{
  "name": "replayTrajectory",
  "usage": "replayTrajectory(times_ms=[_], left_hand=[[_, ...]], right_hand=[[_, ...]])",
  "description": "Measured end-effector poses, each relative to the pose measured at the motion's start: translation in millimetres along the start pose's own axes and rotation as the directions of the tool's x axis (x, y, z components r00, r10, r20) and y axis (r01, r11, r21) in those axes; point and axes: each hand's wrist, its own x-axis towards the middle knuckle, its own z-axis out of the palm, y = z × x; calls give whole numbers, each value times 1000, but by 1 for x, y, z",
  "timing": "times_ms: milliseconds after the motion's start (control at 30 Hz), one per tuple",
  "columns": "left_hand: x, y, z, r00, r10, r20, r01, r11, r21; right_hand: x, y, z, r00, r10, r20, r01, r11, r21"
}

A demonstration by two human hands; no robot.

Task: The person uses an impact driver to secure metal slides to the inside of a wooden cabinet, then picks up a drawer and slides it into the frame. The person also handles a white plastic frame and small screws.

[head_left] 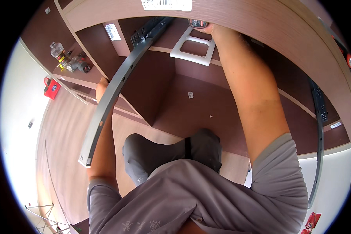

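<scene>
A long metal drawer rail [124, 74] runs from its dark bracket at the upper back toward the lower left. My left hand [102, 89] is behind it at the cabinet panel's front edge; its fingers are mostly hidden. My right hand [210, 28] reaches up under the curved front board [261, 23], closed on a black tool [198, 23] that is mostly hidden by the board. Just below that hand, a white square frame with two openings [176, 50] rests on a shelf edge. A second rail [319, 132] hangs down at the right.
A plastic bottle [57, 52] and a power tool [78, 64] sit on the left shelf. A red bag-like item [52, 89] is beyond. Small scraps [190, 95] lie in the lower compartment. A thin metal stand [46, 210] is at lower left, a red packet [312, 223] at lower right.
</scene>
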Motion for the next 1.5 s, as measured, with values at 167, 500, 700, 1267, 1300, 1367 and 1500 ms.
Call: replayTrajectory(times_ms=[167, 500, 700, 1267, 1300, 1367, 1500], left_hand=[[3, -13, 7, 1000, -15, -13, 15, 999, -34], [3, -17, 7, 997, 74, -31, -73, 997, 29], [3, -17, 14, 992, 104, -71, -100, 994, 53], [14, -44, 22, 990, 141, -9, -138, 979, 147], [16, -46, 23, 985, 171, -22, -165, 974, 153], [14, -48, 23, 980, 195, -35, -187, 968, 166], [14, -50, 23, 978, 207, -25, -200, 965, 168]], right_hand=[[-5, -5, -3, 1000, -8, 5, 8, 1000, -16], [-43, -55, -27, 997, -69, 27, 70, 996, -46], [-92, -133, -94, 991, -113, 65, 121, 982, -144], [-141, -154, -214, 914, 81, -397, -74, 997, 32], [-140, -153, -211, 898, 28, -440, -40, 999, -19], [-136, -150, -200, 853, -82, -515, 6, 989, -146], [-138, -172, -186, 776, -314, -547, 64, 902, -426]])
